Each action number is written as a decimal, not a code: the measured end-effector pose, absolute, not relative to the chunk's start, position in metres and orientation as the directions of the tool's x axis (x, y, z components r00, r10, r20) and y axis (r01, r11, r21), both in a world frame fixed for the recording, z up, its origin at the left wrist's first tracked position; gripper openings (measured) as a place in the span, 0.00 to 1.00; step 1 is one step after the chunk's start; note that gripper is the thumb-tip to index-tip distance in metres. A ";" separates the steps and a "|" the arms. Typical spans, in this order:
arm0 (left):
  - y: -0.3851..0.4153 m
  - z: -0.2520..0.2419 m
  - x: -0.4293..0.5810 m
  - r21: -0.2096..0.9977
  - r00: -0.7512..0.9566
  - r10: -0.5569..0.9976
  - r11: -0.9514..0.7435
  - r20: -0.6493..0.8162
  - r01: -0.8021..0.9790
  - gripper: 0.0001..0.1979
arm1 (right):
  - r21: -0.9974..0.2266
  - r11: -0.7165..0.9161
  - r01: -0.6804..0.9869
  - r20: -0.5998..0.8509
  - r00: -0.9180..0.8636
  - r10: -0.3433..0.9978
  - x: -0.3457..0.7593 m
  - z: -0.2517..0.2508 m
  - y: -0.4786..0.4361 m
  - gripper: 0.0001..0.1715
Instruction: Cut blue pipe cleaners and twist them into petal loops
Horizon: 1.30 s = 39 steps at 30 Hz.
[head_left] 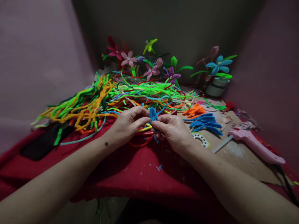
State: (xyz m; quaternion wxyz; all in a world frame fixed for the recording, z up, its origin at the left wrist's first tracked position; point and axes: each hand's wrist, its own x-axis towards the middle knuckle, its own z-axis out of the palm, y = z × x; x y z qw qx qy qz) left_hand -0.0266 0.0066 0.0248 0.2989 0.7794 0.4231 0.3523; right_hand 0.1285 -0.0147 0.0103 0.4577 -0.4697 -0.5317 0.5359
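Observation:
Between my two hands, above the red cloth, is a blue pipe cleaner petal (153, 115), its rounded end up and a thin tail hanging below. My right hand (174, 129) pinches it low between thumb and forefinger. My left hand (130, 123) is closed too, its thumb and fingertips against the petal's left side. To the right of my right hand lies a bunch of blue pipe cleaner pieces (205, 123), with a bunch of orange ones (194, 110) just behind. A white tape roll (200, 140) rests beside my right wrist, partly covered by it.
A large heap of loose pipe cleaners (144, 90) spreads behind my hands. Pipe cleaner flowers (150, 70) stand at the back, one blue flower (219, 65) near a white pot (217, 87). On cardboard (233, 155) at right lies a pink glue gun (257, 143). A dark flat object (44, 141) lies left.

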 end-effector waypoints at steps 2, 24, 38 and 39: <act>0.006 0.030 -0.028 0.899 0.381 0.914 -0.277 0.137 0.340 0.09 | -0.999 -0.022 0.033 -0.026 -0.123 0.992 0.128 0.013 -0.016 0.12; 0.007 0.023 -0.027 0.994 0.447 0.892 0.098 -0.071 -0.038 0.15 | -1.000 -0.026 0.006 -0.026 -0.228 0.973 0.130 0.011 -0.017 0.14; 0.002 0.022 -0.023 0.997 0.331 0.942 0.035 -0.056 0.071 0.07 | -0.997 -0.022 0.074 -0.042 -0.286 0.957 0.130 0.010 -0.015 0.11; 0.001 0.024 -0.022 0.995 0.312 0.949 0.007 -0.038 0.098 0.08 | -0.998 -0.038 0.052 -0.051 -0.286 0.957 0.129 0.010 -0.015 0.10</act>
